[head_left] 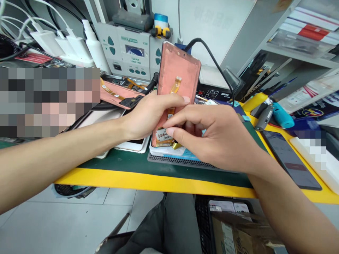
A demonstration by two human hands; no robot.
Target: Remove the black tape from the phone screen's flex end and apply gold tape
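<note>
My left hand (150, 113) grips a copper-coloured phone screen panel (180, 70), its thumb lying across the back. The panel is tilted up, with an orange flex cable (176, 85) along its middle. My right hand (209, 134) pinches a small silver blade (162, 135) between thumb and index finger, at the panel's lower end. Beneath the right fingers a gold-coloured tip pokes out; what it belongs to is hidden. Under the panel is a white and blue item on a grey perforated mat (172, 159).
A grey soldering station (132, 53) stands at the back. Another copper-coloured panel (113, 92) lies left, near white devices. A dark phone (291, 160), a yellow-handled tool (255, 102) and a teal item (283, 115) are right. Yellow edging (159, 181) borders the green bench mat.
</note>
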